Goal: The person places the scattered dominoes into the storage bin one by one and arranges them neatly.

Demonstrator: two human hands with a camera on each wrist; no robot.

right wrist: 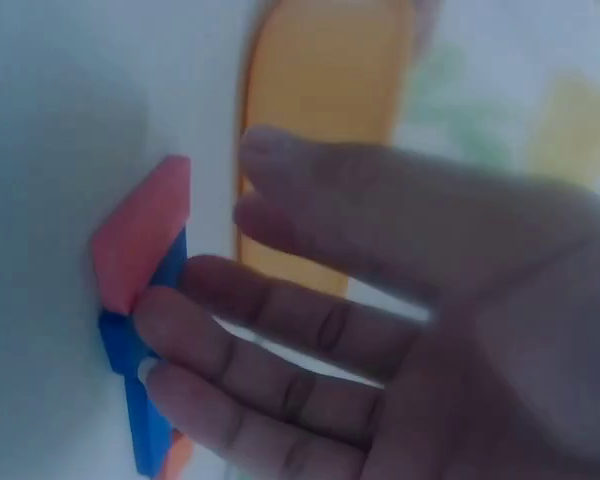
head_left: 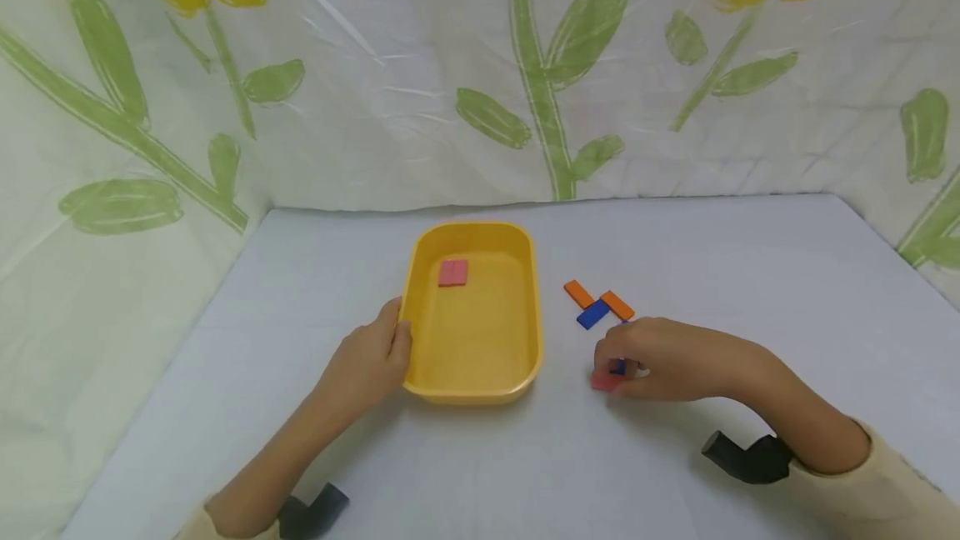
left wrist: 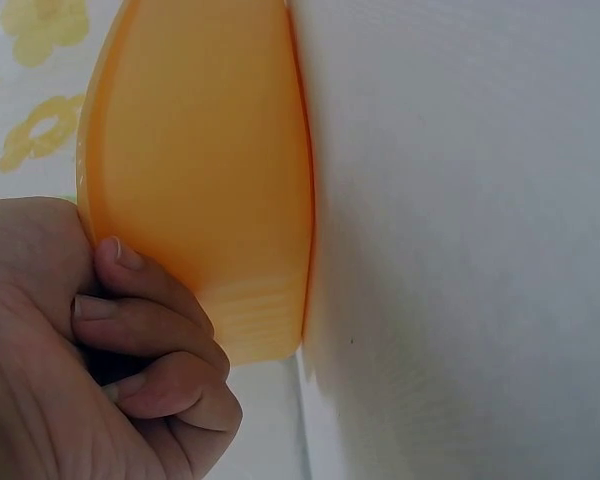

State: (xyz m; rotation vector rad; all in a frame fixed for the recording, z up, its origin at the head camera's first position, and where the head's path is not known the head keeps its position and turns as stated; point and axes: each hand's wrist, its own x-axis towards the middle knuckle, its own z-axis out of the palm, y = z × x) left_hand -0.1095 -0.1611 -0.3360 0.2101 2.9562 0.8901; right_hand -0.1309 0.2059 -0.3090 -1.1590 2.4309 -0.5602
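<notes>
A yellow plastic tray stands upright on the table. My left hand grips its left rim, and in the left wrist view the fingers are curled against the outer wall. Two pink blocks lie side by side in the tray's upper left. To the right of the tray, my right hand is low over a flat pink block and blue blocks. Its thumb stands apart from the fingers in the right wrist view, with nothing pinched; the fingertips are close to the blocks, and contact is unclear.
Beyond the right hand lie two orange blocks and a blue block, touching or nearly so. A white cloth covers the table. Behind it hangs a white sheet painted with flowers.
</notes>
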